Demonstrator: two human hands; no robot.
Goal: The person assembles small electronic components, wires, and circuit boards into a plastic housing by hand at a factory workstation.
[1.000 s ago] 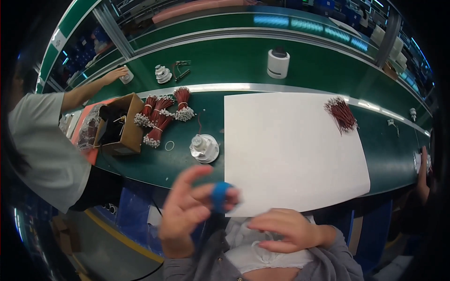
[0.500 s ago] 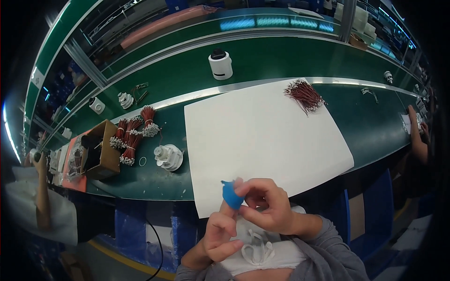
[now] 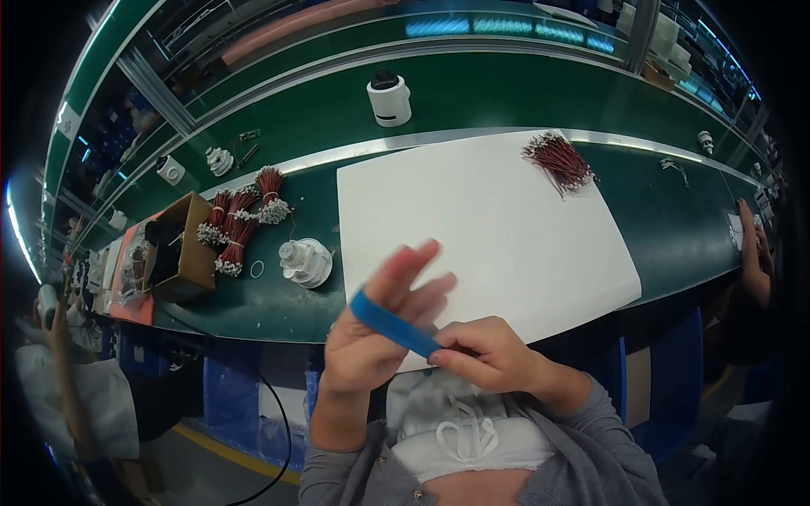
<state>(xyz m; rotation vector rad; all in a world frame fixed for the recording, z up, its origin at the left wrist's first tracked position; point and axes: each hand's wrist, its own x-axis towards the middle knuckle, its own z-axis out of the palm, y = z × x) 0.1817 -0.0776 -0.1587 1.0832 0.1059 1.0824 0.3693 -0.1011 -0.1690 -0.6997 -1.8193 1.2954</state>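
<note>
Right hand (image 3: 496, 356) pinches blue strip (image 3: 393, 326) across left hand (image 3: 361, 354).

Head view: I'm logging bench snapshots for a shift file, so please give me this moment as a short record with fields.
Left hand: raised, fingers extended, slightly blurred
Right hand: pinching one end of the blue band
Blue band: runs across the left hand to the right fingertips
Sheet: white, on the green bench
On sheet: loose red wires, far right corner
Left of sheet: white part, tied wire bundles, open box
Beyond sheet: white unit with black top
</note>
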